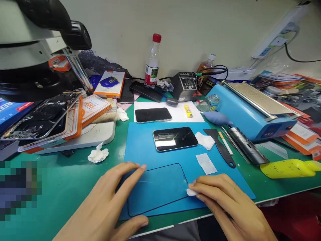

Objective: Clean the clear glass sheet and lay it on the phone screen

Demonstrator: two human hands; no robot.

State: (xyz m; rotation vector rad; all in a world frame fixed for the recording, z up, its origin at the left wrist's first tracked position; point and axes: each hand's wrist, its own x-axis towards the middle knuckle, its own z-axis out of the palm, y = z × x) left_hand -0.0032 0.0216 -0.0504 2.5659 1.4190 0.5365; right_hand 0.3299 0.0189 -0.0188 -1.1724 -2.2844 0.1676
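A clear glass screen protector with a thin black border point(160, 187) lies flat on the blue mat point(140, 140). My left hand point(112, 197) is over its left end, thumb and fingers spread apart. At its right edge my right hand point(223, 201) pinches a small white wipe point(192, 192) that touches the glass. Beyond the glass lies a black-screened phone point(175, 139) with light reflected on its face. To its right are a crumpled white wipe point(205, 141), a flat white wipe point(206, 164) and a black scraper point(222, 147).
A second phone point(152, 115) rests on white paper at the back. On the right are a blue heating plate machine point(240, 110), a yellow bottle point(288, 168) and a blue air blower point(217, 117). A microscope point(32, 53) overhangs stacked boxes and phone parts at left.
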